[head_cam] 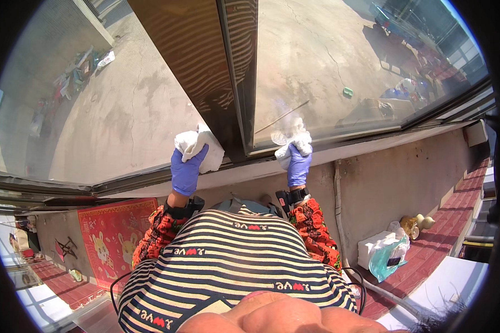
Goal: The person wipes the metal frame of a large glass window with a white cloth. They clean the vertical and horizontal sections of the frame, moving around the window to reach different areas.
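Observation:
Both my hands wear purple gloves. My left hand [187, 168] grips a white cloth [211, 156], partly unfolded, in front of the lower edge of the left window pane [121, 137]. My right hand [299, 164] holds a bunched white cloth [302, 141] at the bottom of the right window pane [341, 79]; the glass shows a reflection of it. Between the two panes stands a dark window frame post [233, 104]. Black bands are strapped round both wrists. The fingertips inside the cloths are hidden.
A pale sill [337, 153] runs below the windows. On the lower left lies a red rabbit-patterned mat [116, 241]. A pipe [338, 204] runs down the wall at the right. Beyond it a white foam box [373, 247] and a teal bag [385, 262] rest on red tiles.

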Demonstrator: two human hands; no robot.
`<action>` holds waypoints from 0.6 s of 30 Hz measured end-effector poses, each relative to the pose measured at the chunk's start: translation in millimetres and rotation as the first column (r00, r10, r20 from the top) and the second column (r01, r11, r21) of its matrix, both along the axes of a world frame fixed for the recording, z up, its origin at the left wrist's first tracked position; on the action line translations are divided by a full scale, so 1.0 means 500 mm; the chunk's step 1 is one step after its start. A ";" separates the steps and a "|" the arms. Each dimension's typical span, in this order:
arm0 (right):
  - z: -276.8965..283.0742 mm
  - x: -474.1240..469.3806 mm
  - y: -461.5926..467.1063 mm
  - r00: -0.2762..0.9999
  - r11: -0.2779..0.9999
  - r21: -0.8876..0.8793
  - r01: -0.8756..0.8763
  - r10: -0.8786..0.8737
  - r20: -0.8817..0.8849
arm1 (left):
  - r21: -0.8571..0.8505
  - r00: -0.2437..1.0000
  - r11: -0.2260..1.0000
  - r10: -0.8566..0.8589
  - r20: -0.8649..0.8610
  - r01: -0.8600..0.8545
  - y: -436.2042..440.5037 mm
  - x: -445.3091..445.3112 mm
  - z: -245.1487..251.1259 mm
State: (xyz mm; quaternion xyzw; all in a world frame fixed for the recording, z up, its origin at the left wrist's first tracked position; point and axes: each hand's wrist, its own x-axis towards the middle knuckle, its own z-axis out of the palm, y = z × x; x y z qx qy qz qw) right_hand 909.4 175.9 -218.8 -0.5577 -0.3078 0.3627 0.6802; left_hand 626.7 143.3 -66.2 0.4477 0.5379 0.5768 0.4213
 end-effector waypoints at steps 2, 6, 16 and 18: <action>0.002 -0.048 -0.009 0.997 0.998 -0.011 -0.060 0.061 0.038 | -0.040 0.987 0.999 0.023 0.161 -0.016 -0.007 -0.028 -0.028; 0.048 -0.089 -0.016 0.989 0.992 -0.024 -0.120 0.122 0.084 | -0.188 0.782 0.973 0.014 0.623 0.132 -0.012 -0.080 -0.055; 0.153 -0.174 -0.035 0.952 0.963 0.073 -0.261 0.244 0.186 | -0.078 0.525 0.981 -0.027 0.851 0.177 -0.025 -0.137 -0.054; 0.149 -0.192 -0.043 0.929 0.954 0.052 -0.295 0.273 0.252 | -0.021 0.607 0.988 -0.075 0.791 0.150 -0.026 -0.132 -0.038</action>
